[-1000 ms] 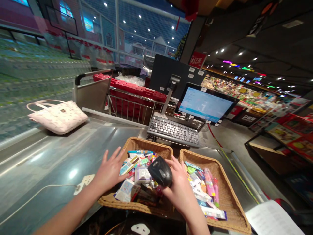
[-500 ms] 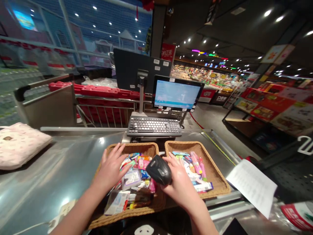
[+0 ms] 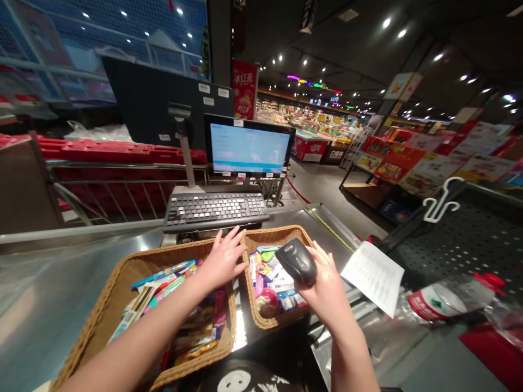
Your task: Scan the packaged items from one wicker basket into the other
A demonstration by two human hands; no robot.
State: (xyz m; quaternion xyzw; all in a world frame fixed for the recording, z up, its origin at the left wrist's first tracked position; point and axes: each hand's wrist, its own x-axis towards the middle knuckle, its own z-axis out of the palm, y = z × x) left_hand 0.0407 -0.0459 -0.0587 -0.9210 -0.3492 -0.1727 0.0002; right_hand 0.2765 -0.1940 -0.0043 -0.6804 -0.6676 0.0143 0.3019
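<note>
Closest in, both bare forearms reach forward from 6 o'clock over a steel counter (image 3: pixel 49 283). The right hand (image 3: pixel 324 286) is closed around a black handheld scanner (image 3: pixel 296 260). The scanner sits at the hand's 10 o'clock, its rounded back facing up. The fingers (image 3: pixel 322 255) are curled along its right side; the thumb is hidden beneath it. The wrist is bent slightly inward, which puts the scanner over the right part of the right basket (image 3: pixel 278 233), above the coloured packets (image 3: pixel 269 277) inside.

The left hand (image 3: pixel 224 260) lies flat and open, fingers spread and pointing to 1 o'clock, holding nothing. It is over the far right corner of the left basket (image 3: pixel 122 265), with its fingertips (image 3: pixel 239 235) reaching the gap between the two wicker baskets. Whether the palm presses on the rim cannot be told. The scanner is at 3 o'clock from this hand, apart from it.

A printed sheet (image 3: pixel 373 277) lies at the right hand's 3 o'clock. Beyond the baskets, at 12 o'clock, a keyboard (image 3: pixel 214 209) stands, with a lit monitor (image 3: pixel 247 147) behind it. At 10 o'clock there is a stack of red crates (image 3: pixel 122 149). Shop shelves (image 3: pixel 408 158) are far off at 2 o'clock.
</note>
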